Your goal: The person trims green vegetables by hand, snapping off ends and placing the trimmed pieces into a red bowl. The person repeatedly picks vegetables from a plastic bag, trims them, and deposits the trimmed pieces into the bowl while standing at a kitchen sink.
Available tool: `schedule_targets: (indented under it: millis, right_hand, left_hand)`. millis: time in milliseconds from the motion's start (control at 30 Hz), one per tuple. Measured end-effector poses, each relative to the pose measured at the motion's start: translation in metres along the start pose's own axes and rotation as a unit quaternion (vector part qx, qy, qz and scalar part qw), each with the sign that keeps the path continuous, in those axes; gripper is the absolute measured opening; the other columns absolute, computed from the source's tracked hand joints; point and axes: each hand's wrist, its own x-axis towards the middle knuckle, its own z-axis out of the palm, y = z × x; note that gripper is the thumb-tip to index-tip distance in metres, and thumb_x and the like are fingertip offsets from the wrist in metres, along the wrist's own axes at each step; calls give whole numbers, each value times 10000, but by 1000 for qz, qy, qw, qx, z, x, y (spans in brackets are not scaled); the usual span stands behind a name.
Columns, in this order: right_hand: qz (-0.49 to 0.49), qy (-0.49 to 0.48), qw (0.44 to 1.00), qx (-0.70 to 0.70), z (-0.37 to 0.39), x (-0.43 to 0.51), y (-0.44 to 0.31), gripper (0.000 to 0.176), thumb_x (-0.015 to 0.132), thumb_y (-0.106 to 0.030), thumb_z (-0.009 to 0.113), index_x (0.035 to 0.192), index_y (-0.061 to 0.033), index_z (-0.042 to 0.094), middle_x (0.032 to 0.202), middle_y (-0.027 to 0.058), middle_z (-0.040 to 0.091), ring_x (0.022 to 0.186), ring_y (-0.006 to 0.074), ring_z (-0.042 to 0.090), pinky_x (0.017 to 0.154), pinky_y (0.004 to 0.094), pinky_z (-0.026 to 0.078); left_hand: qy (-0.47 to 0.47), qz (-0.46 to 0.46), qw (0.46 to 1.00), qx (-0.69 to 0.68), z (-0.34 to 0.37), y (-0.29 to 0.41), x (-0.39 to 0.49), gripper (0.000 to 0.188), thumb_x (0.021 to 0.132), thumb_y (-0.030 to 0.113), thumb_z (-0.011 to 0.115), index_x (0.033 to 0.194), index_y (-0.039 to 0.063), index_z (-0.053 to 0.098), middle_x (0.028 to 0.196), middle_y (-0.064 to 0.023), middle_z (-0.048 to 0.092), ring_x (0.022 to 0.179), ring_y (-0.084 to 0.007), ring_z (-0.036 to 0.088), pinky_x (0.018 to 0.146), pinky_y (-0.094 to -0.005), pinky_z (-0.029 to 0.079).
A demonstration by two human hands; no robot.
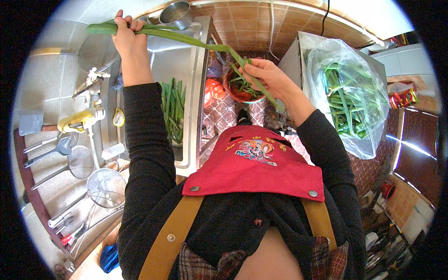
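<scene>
Between my two hands stretches a long green leafy stalk (185,39), perhaps a leek or garlic leaf. My left hand (129,35) grips its thick end above the far part of the metal sink. My right hand (264,77) holds the thinner part with fingers and thumb, over a red basket (240,99) with green scraps (241,84) in it. More cut green stalks (173,108) lie in the steel sink (191,122) below my left forearm. A clear plastic bag (364,147) full of green leaves (350,101) is right of my right hand.
A metal pot (176,14) stands at the sink's far end. Taps (84,119) are at the left, with strainers (106,188) and ladles (64,146) hanging along the wall. An orange-red plastic bag (213,91) lies beside the basket. The grey cabinet (292,56) carries the clear bag.
</scene>
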Motion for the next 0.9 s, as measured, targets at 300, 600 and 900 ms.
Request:
schedule_targets:
  millis: [300,600,900]
  right_hand:
    - [-34,-58,989,-134,-24,7,17,172,995,-207,525,970,-45,575,746,0,571,648,97,520,594,230,428]
    - [-35,-49,986,-158,-1,16,20,328,1038,-306,425,1098,-23,581,791,9,586,675,84,507,625,220,415]
    - [-79,-19,972,-222,5,26,9,313,1004,-347,509,961,-55,614,732,-30,494,626,55,425,563,212,328]
  left_hand:
    - [139,-178,972,-71,-51,-3,22,262,1047,313,393,997,110,551,703,7,409,516,-116,272,461,-279,294]
    - [136,-209,965,-86,-42,-20,-11,206,1052,283,376,1015,102,466,718,0,371,543,-124,268,474,-290,296]
    - [163,-178,967,-88,-45,-21,-27,174,1042,259,404,1023,99,472,690,4,341,525,-120,242,470,-282,271]
